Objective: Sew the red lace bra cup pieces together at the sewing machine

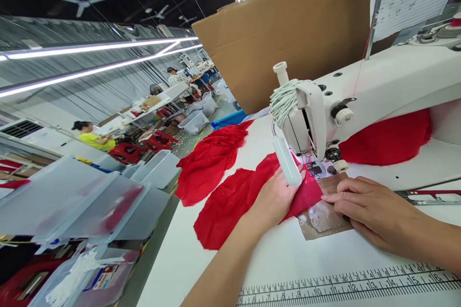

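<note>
My left hand (275,199) lies on a red fabric piece (234,201), pressing it to the table just left of the sewing machine's presser foot (316,169). A pale bar with a rounded end (288,162) hides some of its fingers. My right hand (374,208) rests with the index finger stretched out, its tip touching the fabric's right corner. The other fingers are partly bent. Beneath that corner is a shiny brown patch (324,223) on the table. The white sewing machine (392,79) carries red thread.
Another red fabric piece (214,163) lies left, and more red fabric (392,139) sits under the machine arm. A printed ruler (342,290) runs along the front edge. Cardboard (288,33) stands behind. Scissors-like red-handled snips (435,196) lie right. Plastic bins (118,196) stand left; people sit beyond.
</note>
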The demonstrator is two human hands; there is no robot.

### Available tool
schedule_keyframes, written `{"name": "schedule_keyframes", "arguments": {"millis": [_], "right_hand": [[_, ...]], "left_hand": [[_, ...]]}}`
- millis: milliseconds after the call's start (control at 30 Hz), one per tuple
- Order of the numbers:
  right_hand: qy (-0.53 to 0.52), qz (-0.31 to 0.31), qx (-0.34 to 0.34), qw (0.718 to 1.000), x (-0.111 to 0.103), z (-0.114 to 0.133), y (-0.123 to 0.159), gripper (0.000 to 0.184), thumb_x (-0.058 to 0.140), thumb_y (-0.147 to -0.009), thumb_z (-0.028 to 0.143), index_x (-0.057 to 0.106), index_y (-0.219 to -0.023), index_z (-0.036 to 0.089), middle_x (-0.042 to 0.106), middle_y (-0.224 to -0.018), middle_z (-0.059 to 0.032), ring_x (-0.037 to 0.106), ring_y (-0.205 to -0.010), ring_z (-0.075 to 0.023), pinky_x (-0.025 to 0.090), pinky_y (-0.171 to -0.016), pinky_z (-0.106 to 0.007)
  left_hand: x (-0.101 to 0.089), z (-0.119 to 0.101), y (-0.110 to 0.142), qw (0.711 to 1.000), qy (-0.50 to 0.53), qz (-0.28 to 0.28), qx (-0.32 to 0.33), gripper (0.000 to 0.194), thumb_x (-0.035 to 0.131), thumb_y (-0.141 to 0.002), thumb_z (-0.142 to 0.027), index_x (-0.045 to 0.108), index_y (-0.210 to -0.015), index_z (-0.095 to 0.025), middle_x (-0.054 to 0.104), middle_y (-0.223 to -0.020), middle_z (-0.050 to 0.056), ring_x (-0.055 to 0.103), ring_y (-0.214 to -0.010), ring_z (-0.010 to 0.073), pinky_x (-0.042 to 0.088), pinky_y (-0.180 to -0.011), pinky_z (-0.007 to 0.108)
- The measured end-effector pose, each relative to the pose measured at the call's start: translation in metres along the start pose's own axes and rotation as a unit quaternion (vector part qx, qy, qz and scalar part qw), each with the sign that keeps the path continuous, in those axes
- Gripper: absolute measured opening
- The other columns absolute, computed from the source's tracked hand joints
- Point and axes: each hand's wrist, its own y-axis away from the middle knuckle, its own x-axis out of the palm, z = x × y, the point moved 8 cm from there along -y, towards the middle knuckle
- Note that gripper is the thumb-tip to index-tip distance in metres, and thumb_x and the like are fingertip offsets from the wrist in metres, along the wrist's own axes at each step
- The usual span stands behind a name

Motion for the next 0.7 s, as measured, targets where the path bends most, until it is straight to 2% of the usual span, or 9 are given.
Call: {"name": "schedule_keyframes", "arguments": {"millis": [67, 167, 233, 333, 467, 700], "right_hand": [[-0.001, -0.001, -0.003, 1.000, 0.002, 0.001, -0.001, 0.035, 0.039, -0.093, 0.006, 0.070, -0.102, 0.019, 0.066, -0.086, -0.0077, 0.055, -0.083, -0.0229, 0.050, -0.078, -0.039], [0.005, 0.001, 0.009, 1.000, 0.004, -0.001, -0.002, 0.036, 0.040, -0.092, 0.006, 0.070, -0.106, 0.019, 0.067, -0.087, -0.0082, 0.056, -0.085, -0.0235, 0.051, -0.077, -0.038], [0.012, 0.006, 0.020, 1.000, 0.005, -0.003, -0.003, 0.035, 0.042, -0.091, 0.006, 0.071, -0.105, 0.021, 0.068, -0.089, -0.0085, 0.056, -0.086, -0.0242, 0.051, -0.078, -0.038], [0.018, 0.015, 0.021, 0.999, 0.006, -0.005, -0.003, 0.034, 0.044, -0.091, 0.007, 0.071, -0.104, 0.022, 0.070, -0.091, -0.0085, 0.057, -0.088, -0.0243, 0.051, -0.080, -0.039], [0.018, 0.017, 0.009, 1.000, 0.004, -0.004, -0.003, 0.034, 0.045, -0.090, 0.007, 0.071, -0.106, 0.022, 0.070, -0.091, -0.0083, 0.057, -0.089, -0.0240, 0.051, -0.082, -0.039], [0.009, 0.019, -0.004, 1.000, 0.002, -0.002, -0.004, 0.032, 0.044, -0.090, 0.005, 0.070, -0.102, 0.019, 0.071, -0.093, -0.0087, 0.057, -0.088, -0.0235, 0.052, -0.080, -0.039]], "left_hand": [[-0.002, 0.001, -0.002, 1.000, 0.008, 0.004, -0.006, 0.045, 0.032, -0.107, -0.016, 0.039, -0.151, -0.020, 0.055, -0.149, 0.017, 0.049, -0.142, 0.0272, 0.051, -0.110, 0.055], [-0.012, 0.000, -0.005, 0.999, 0.023, -0.004, -0.048, 0.040, 0.031, -0.108, -0.019, 0.048, -0.143, -0.018, 0.058, -0.143, 0.018, 0.054, -0.135, 0.0293, 0.052, -0.108, 0.055], [-0.017, -0.007, -0.005, 0.996, 0.049, 0.010, -0.073, 0.038, 0.030, -0.108, -0.023, 0.054, -0.137, -0.016, 0.061, -0.134, 0.018, 0.061, -0.123, 0.0283, 0.058, -0.100, 0.050], [-0.017, -0.024, -0.003, 0.991, 0.083, 0.068, -0.077, 0.037, 0.038, -0.107, -0.031, 0.053, -0.138, -0.016, 0.063, -0.129, 0.015, 0.066, -0.107, 0.0260, 0.064, -0.084, 0.042], [-0.017, -0.041, -0.001, 0.992, 0.060, 0.093, -0.053, 0.046, 0.050, -0.104, -0.039, 0.049, -0.143, -0.014, 0.059, -0.137, 0.016, 0.063, -0.113, 0.0300, 0.064, -0.088, 0.046], [-0.014, -0.044, 0.002, 0.994, 0.033, 0.094, -0.035, 0.051, 0.051, -0.103, -0.042, 0.051, -0.145, -0.013, 0.057, -0.142, 0.018, 0.061, -0.118, 0.0315, 0.064, -0.090, 0.048]]}}
